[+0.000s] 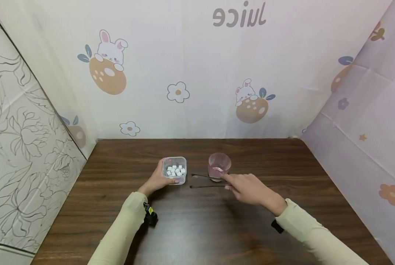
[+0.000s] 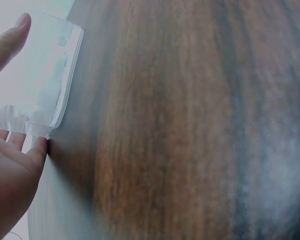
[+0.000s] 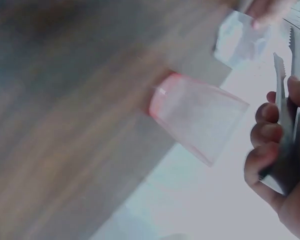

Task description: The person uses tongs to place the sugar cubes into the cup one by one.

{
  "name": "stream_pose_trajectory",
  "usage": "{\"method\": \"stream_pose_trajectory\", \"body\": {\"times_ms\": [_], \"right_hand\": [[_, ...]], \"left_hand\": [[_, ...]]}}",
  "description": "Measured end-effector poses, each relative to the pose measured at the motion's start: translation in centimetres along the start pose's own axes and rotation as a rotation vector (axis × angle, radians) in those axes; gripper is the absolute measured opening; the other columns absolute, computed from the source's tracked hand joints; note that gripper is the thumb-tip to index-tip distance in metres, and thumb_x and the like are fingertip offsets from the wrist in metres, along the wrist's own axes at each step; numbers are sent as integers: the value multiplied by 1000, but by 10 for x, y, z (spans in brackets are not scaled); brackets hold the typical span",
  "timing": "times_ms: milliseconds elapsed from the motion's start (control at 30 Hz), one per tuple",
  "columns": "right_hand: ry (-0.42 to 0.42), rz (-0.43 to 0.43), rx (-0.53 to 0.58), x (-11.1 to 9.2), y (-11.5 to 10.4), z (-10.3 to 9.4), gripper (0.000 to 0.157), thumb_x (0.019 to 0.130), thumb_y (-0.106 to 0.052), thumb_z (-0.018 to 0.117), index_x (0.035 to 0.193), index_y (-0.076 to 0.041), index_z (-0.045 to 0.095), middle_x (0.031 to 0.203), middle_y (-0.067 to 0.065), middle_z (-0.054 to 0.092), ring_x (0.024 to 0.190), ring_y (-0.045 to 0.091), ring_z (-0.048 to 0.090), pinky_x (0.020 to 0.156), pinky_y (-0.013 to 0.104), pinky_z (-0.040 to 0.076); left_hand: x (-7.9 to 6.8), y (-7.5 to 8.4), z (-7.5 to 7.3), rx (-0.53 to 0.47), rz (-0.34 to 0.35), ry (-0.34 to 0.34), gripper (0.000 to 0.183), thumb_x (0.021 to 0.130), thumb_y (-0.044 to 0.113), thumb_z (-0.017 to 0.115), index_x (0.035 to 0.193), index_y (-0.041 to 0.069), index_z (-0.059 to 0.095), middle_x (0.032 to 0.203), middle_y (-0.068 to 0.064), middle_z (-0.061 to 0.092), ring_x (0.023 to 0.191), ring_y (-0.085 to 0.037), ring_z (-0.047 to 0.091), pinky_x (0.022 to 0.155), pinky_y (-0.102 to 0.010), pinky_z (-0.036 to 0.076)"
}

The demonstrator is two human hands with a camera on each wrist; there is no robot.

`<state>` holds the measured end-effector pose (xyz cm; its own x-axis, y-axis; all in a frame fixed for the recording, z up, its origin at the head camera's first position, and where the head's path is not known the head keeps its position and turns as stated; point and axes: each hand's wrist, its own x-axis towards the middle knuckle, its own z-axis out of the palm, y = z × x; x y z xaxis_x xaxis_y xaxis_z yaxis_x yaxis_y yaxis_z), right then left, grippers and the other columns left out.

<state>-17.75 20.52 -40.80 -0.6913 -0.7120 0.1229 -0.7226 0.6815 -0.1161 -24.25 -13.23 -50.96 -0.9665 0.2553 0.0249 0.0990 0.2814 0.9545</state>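
Note:
My left hand [image 1: 157, 182] grips a small clear plastic container [image 1: 181, 180] with rounded corners. Several white cubes [image 1: 175, 171] lie in its bottom. In the left wrist view, the thumb lies against one side of the container and the other fingers are at its far side, partly hidden. With curled fingers, my right hand [image 1: 250, 188] holds metal tongs [image 3: 286, 165], whose two serrated tips stand apart and point left towards the container. Just behind the tongs, a transparent pink cup [image 1: 219, 159] stands upright on the table; the tongs overlap its lower part in the head view.
The dark wood-grain table [image 1: 243, 228] reaches back to a printed cloth wall [image 1: 204, 110] with rabbits and flowers. A panel with line-drawn flowers [image 1: 21, 140] borders the left, and another printed cloth [image 1: 359, 154] the right. Black wrist cameras [image 1: 150, 215] sit at both sleeves.

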Motion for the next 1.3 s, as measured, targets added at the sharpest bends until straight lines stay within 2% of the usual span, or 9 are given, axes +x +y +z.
{"method": "stream_pose_trajectory", "body": {"times_ms": [267, 467, 567, 733, 867, 967, 1100, 1200, 1300], "right_hand": [[158, -14, -122, 29, 0, -23, 20, 87, -16, 67, 107, -18, 67, 72, -11, 61, 48, 2, 39, 40, 22, 27], [195, -10, -173, 52, -3, -24, 13, 87, -16, 65, 99, -18, 71, 56, -10, 46, 43, 6, 31, 38, 24, 19], [204, -16, -204, 64, -5, -20, 12, 87, -15, 64, 94, -20, 72, 59, -7, 54, 42, 7, 32, 37, 24, 19], [175, -2, -248, 83, -11, -17, 18, 85, -18, 66, 99, -23, 75, 74, -5, 68, 42, 10, 40, 35, 26, 24], [136, 1, -267, 94, -18, -15, 17, 84, -19, 68, 99, -24, 76, 75, -5, 69, 49, 13, 52, 36, 27, 32], [116, -13, -281, 102, -23, -13, 16, 84, -18, 70, 98, -24, 77, 78, -5, 70, 52, 14, 56, 37, 27, 35], [78, -29, -306, 113, -28, -9, 16, 82, -17, 72, 97, -21, 77, 76, -3, 70, 48, 10, 49, 38, 26, 35], [68, -50, -321, 120, -32, -6, 14, 79, -13, 72, 91, -19, 77, 66, -3, 65, 47, 7, 36, 39, 25, 30], [75, -83, -343, 126, -35, -3, 13, 75, -9, 71, 82, -19, 76, 57, -6, 58, 48, 8, 28, 39, 26, 24]], "left_hand": [[-1, -1, 0, -7, -20, 15, 99, 65, 5, 86, 142, 4, 24, 139, -23, 37, 122, -35, 38, 103, -47, 28], [-1, -1, 1, 17, -28, 21, 99, 65, 6, 87, 142, 4, 24, 142, -21, 36, 126, -34, 36, 105, -47, 27], [-1, -2, 1, 18, -25, 22, 99, 65, 7, 87, 141, 5, 25, 143, -20, 37, 127, -34, 36, 105, -47, 26], [1, -5, 0, 18, -13, 19, 99, 64, 8, 87, 141, 6, 26, 143, -20, 37, 127, -33, 36, 104, -47, 26], [2, -6, 0, 3, -4, 14, 97, 64, 7, 87, 141, 6, 27, 143, -21, 36, 128, -34, 35, 105, -48, 26], [-3, 5, -2, -20, 9, -1, 96, 66, 3, 85, 141, 1, 25, 141, -26, 35, 127, -39, 35, 106, -52, 25], [-2, 6, -2, -51, 13, -8, 96, 66, 1, 84, 141, 0, 24, 140, -27, 35, 127, -40, 35, 106, -53, 24], [3, -4, -1, -52, 6, 1, 98, 65, 3, 86, 142, 3, 25, 141, -23, 37, 127, -35, 36, 107, -48, 24], [4, -5, -1, -48, 3, 8, 98, 64, 0, 85, 141, 1, 25, 141, -25, 36, 127, -36, 36, 106, -48, 24]]}}
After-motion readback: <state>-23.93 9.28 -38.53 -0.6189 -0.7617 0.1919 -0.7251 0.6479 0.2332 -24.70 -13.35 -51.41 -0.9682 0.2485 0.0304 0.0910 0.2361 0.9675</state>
